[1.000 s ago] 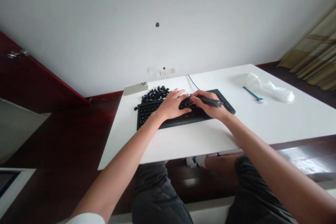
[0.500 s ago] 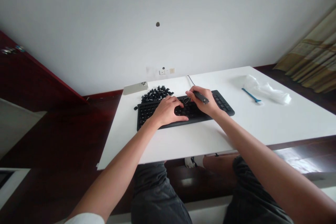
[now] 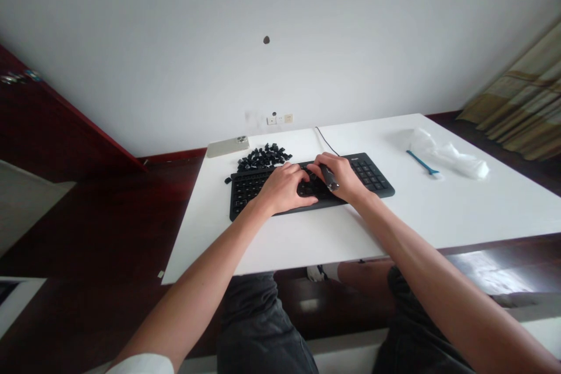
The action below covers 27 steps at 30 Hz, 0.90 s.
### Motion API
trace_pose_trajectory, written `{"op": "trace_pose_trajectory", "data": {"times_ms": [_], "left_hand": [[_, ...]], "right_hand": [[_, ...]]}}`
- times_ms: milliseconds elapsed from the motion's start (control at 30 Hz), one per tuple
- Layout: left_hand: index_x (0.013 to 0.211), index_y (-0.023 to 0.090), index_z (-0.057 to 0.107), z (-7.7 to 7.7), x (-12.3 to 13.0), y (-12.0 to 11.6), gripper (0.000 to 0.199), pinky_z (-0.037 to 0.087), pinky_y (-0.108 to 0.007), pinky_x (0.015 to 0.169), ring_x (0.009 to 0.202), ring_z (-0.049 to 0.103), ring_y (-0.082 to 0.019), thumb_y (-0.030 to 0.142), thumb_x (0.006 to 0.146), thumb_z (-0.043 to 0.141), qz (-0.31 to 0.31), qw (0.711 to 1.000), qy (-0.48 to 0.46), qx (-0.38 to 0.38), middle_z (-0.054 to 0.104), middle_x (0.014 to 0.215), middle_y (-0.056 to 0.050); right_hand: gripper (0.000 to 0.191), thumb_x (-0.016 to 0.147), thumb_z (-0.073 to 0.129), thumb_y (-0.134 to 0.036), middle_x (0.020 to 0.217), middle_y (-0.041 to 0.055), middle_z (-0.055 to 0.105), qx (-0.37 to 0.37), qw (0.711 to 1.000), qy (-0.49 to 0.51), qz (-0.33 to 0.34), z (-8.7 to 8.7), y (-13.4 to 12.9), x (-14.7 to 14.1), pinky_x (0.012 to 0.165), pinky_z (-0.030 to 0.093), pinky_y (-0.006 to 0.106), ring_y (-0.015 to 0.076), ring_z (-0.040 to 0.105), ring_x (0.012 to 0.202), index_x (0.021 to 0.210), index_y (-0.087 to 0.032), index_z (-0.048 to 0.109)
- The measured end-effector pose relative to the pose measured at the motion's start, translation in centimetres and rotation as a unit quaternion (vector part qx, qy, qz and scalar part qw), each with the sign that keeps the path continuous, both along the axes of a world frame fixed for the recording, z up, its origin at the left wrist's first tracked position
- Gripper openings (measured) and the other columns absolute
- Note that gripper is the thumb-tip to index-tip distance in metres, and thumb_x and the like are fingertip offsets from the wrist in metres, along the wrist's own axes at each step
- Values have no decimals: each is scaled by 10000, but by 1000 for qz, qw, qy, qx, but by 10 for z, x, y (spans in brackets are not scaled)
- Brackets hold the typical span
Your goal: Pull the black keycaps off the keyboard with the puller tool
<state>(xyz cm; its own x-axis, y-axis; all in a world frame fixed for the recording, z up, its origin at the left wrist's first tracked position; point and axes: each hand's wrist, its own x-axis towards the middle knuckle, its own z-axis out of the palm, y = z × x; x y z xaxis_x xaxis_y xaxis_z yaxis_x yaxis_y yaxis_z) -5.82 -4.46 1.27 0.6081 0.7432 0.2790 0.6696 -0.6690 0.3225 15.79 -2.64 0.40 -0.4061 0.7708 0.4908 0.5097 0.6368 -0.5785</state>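
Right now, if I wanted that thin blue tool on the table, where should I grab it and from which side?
Probably pinch the blue tool mid-shaft, coming from its left, the side toward the keyboard. It lies flat, its slim straight shaft widening at the near end, and the crumpled plastic is along its right.

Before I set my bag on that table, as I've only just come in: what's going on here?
One person's left hand rests spread on a black keyboard on a white table. Their right hand grips a dark-handled tool over it; the tip is hard to make out. A pile of loose black keycaps lies behind the keyboard's left part, near a phone. Off to the right, a blue tool lies beside crumpled clear plastic.
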Motion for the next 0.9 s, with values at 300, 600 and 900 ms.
{"op": "trace_pose_trajectory", "data": {"times_ms": [300,600,900], "left_hand": [[1006,215,579,0,0,0,535,522,-427,901,1016,672,-314,571,773,903,37,998,-24,-51,709,1048,-85],[876,224,573,3,1,1,408,496,-412,914,987,677,-296,516,836,855,-4,998,-24,-55,722,976,-63],[926,216,606,-7,1,0,318,507,-413,941,997,659,-275,434,846,824,-6,999,-33,-19,712,1000,-57]], "right_hand": [[346,1046,535,-406,740,-10,500,-22,997,-19,65,13,-10,0,636,335,311,148,444,645,758,-228,460],[381,1099,466,-432,781,21,550,-4,990,-78,118,12,-18,-1,686,373,329,176,499,704,780,-229,517],[314,1087,521,-399,875,46,572,45,981,-140,126,4,-31,4,678,413,322,186,551,756,833,-220,563]]}}
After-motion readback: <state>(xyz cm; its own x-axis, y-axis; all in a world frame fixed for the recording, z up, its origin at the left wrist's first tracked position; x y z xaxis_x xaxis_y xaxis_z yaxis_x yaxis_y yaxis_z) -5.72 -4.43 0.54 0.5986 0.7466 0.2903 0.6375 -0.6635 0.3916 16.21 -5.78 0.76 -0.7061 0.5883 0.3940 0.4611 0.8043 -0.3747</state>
